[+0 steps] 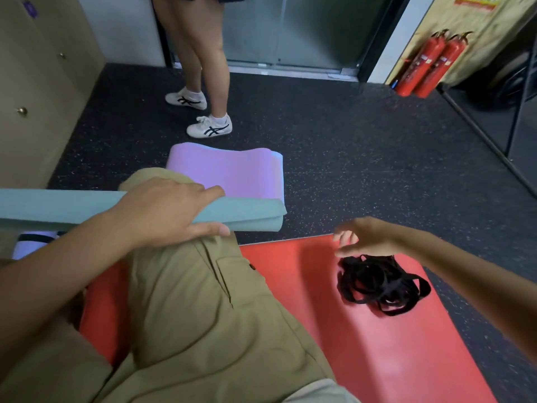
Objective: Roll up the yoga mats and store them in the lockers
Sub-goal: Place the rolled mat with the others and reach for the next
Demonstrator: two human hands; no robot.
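A rolled teal yoga mat point(250, 213) lies across my bent knee in tan trousers, running off the left edge. My left hand point(165, 212) grips it from above, fingers over the far side and thumb under the near side. A purple mat point(229, 170) lies loosely folded on the dark floor just beyond. I kneel on a flat red mat point(363, 344). On it sits a tangle of black straps point(380, 283). My right hand point(363, 237) hovers just above the straps with loosely spread fingers, holding nothing.
Beige lockers point(32, 91) with round knobs line the left side. Another person's legs in white sneakers point(209, 126) stand beyond the purple mat. Two red fire extinguishers point(430, 65) lean at the back right. A glass door point(290, 30) is at the back.
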